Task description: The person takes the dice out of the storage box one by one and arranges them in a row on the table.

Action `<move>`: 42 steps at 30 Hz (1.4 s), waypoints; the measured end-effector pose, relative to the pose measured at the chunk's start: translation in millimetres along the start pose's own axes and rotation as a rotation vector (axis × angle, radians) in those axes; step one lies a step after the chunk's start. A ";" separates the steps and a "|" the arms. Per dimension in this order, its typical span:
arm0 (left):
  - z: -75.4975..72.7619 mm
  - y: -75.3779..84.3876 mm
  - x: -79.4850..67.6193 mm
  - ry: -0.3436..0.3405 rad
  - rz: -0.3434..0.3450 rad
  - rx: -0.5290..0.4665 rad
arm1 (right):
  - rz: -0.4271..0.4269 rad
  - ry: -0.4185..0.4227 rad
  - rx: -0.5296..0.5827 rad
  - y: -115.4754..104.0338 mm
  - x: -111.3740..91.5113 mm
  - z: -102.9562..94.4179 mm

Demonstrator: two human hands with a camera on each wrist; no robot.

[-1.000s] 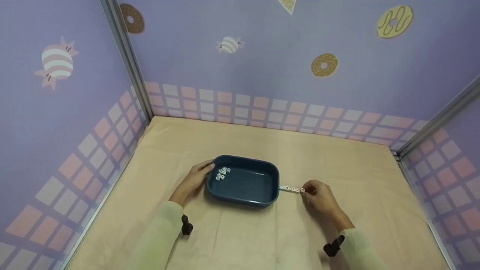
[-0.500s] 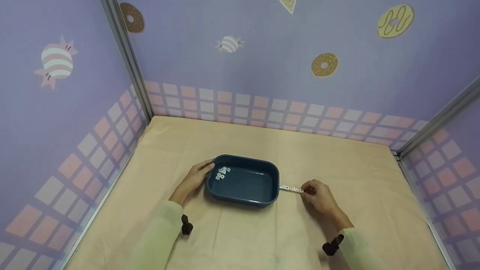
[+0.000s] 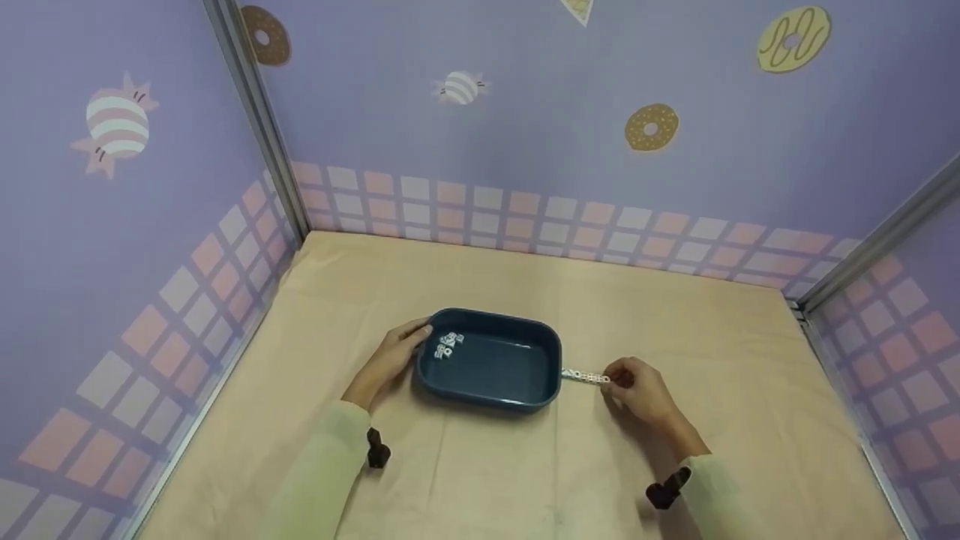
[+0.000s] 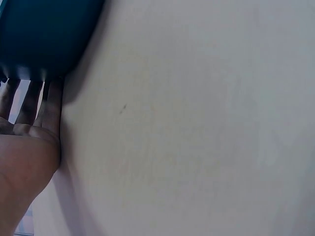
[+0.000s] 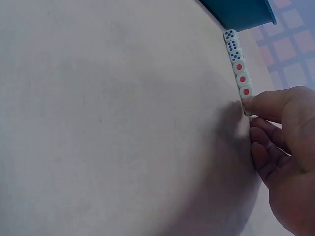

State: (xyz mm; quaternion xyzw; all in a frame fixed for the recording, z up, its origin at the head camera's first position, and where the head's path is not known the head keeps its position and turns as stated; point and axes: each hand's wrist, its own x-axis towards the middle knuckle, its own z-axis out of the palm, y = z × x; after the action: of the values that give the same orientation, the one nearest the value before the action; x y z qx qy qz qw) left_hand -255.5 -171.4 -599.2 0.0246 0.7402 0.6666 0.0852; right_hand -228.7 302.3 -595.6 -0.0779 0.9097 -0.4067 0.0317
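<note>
Tray: dark blue, rounded-rectangle tray (image 3: 502, 373) sits mid-scene on the pale peach cloth (image 3: 487, 480), long side running left to right.
Left hand: I have the left hand (image 3: 390, 356) holding the tray at its left end, thumb on the rim, fingers along the outer wall.
Right hand: my right hand (image 3: 639, 391) is pinching the small white end die (image 3: 606, 379) between thumb and finger; other fingers curled in.
Dice row: straight row of small white dice (image 5: 239, 67) runs from beside the tray's right wall out to the right hand. Nearest the tray I get three blue-pipped tops, then three single red dots; thumb covers most of the end top. Can't tell if the row touches the tray.
Loose dice: cluster of small white dice (image 3: 448, 343) inside the tray, left end. Count unclear.
Sleeves: pale green sleeves (image 3: 319, 469) on both arms, black mount at each wrist.
Walls: lilac panels (image 3: 525, 127), candy and doughnut prints, pink-and-white checks along the bottom.
</note>
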 end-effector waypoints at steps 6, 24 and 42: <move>-2.1 -1.4 -1.0 -0.019 -0.001 -0.022 | -0.036 0.135 0.063 -15.8 2.3 7.7; -0.2 1.6 1.6 0.003 -0.014 -0.023 | -0.406 0.157 0.130 -129.5 50.6 95.0; -0.2 0.3 2.4 0.004 -0.011 -0.030 | -0.369 0.102 0.061 -174.7 85.0 165.2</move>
State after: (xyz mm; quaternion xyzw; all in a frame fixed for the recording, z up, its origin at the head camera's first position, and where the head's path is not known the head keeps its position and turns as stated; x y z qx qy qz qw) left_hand -257.9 -171.3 -599.1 0.0180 0.7302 0.6773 0.0878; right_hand -272.2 51.9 -575.1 -0.2217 0.8676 -0.4364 -0.0874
